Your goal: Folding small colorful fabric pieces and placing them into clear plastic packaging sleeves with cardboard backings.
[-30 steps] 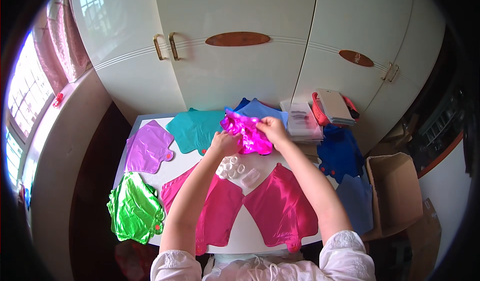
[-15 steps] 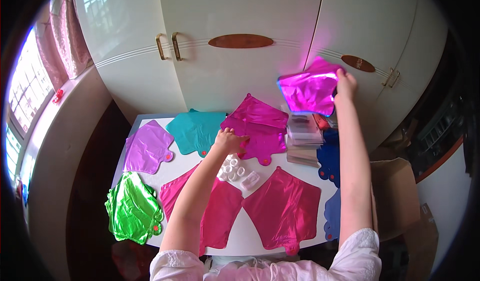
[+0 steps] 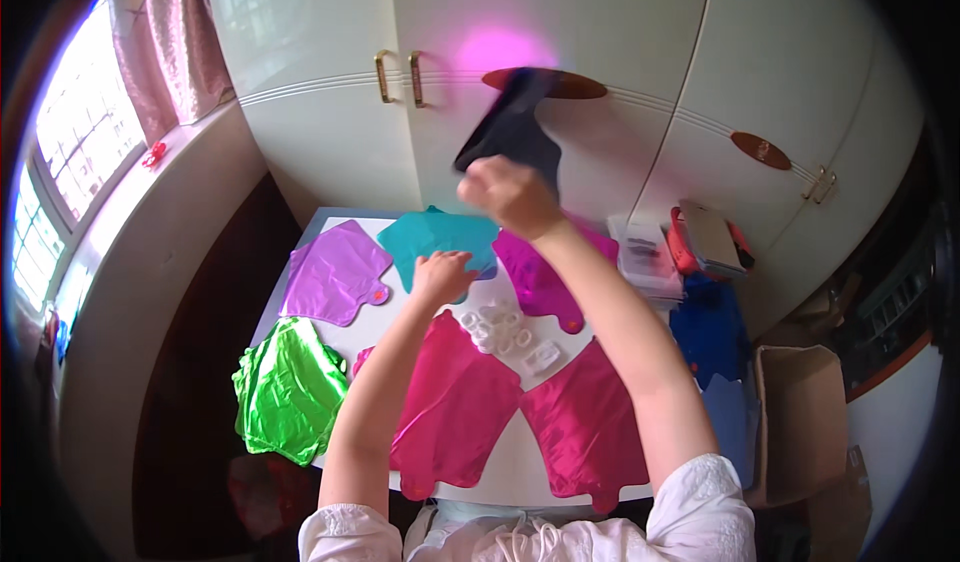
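Note:
My right hand (image 3: 508,194) is raised above the far part of the table, its fingers closed on the edge of a flat foil balloon (image 3: 530,127). That balloon looks dark from this side and is blurred. Lower down, my left hand (image 3: 443,276) reaches over the near edge of a teal foil sheet (image 3: 436,239), fingers stretched out, holding nothing visible; whether it touches the sheet I cannot tell. To its right lies a purple-magenta foil piece (image 3: 545,277), partly behind my right forearm. A pile of small white rings (image 3: 495,327) sits just below my left hand.
Lilac (image 3: 338,272), green (image 3: 290,390) and two crimson foil pieces (image 3: 455,412) (image 3: 590,422) lie on the white table (image 3: 490,462). Dark blue foil (image 3: 710,332), clear plastic packs (image 3: 645,262) and an open cardboard box (image 3: 800,422) are at the right. White cabinets (image 3: 300,152) stand behind.
My right hand has swung the foil from the far right to the middle, turning its shiny magenta face away. My left hand stays near the teal foil and rings. The whole view has shifted.

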A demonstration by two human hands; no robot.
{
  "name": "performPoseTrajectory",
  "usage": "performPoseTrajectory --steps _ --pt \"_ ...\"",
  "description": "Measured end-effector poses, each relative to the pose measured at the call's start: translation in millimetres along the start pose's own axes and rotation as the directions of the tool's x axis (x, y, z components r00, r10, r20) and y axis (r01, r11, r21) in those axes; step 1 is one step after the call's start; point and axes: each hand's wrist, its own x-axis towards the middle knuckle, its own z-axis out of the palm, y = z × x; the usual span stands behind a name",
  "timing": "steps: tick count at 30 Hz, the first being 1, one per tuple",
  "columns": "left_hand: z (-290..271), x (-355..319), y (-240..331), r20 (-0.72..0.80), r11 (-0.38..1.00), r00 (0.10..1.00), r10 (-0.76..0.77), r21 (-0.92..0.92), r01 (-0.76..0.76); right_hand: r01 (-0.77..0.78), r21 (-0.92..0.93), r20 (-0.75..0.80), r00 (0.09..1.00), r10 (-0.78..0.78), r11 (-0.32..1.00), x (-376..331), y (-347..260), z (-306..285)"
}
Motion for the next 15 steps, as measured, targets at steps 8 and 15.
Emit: performPoseTrajectory --steps 8,15 --pt "14.0 -57.0 -93.8 -0.108 0.992 0.989 0.099 0.084 -0.09 -0.148 0.221 0.429 0.902 0.04 0.964 -83.6 -95.4 131.1" --pt "-5.4 -61.0 -87.7 0.005 0.983 0.999 -0.053 -0.179 0.053 -0.376 0.334 0.644 0.761 0.082 0.864 -70.4 -120.4 115.5"
